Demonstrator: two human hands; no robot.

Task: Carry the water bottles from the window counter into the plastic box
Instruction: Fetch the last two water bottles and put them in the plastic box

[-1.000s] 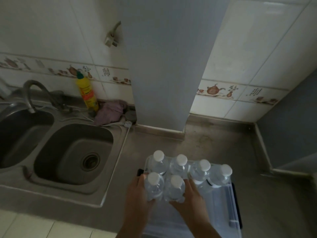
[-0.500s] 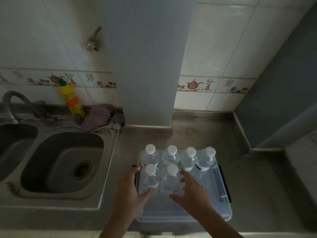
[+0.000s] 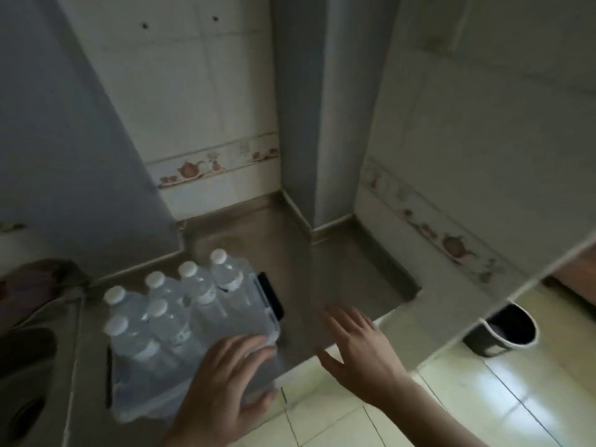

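Grey counter [image 3: 290, 253] running along a tiled wall [image 3: 206, 108] with a teapot-pattern band, a grey column [image 3: 300, 91] rising at the inside corner. Pale floor tiles [image 3: 467, 391] below the counter's front edge. At far left, blurred, the rim of a steel sink [image 3: 29, 366]. On the counter near its front edge, a clear plastic box [image 3: 258, 304] with a black latch on its right end. Upright inside the box, six water bottles [image 3: 167, 317] with white caps, packed in two rows: four along the back, two nearer the front, touching one another, the box's front part holding no bottles. On the floor at lower right, a dark waste bin [image 3: 503, 330] with a pale liner, well apart from the box. Left hand [image 3: 225, 382] laid over the box's near right corner, fingers spread across the clear wall and rim, thumb low at the front edge; grip half-curled against the box, not closed around any bottle. Right hand [image 3: 358, 343] held in the air just right of the box, above the counter's front edge, palm down, fingers wide and spread, touching nothing, grip empty. Frame motion-blurred, bottle labels unreadable.
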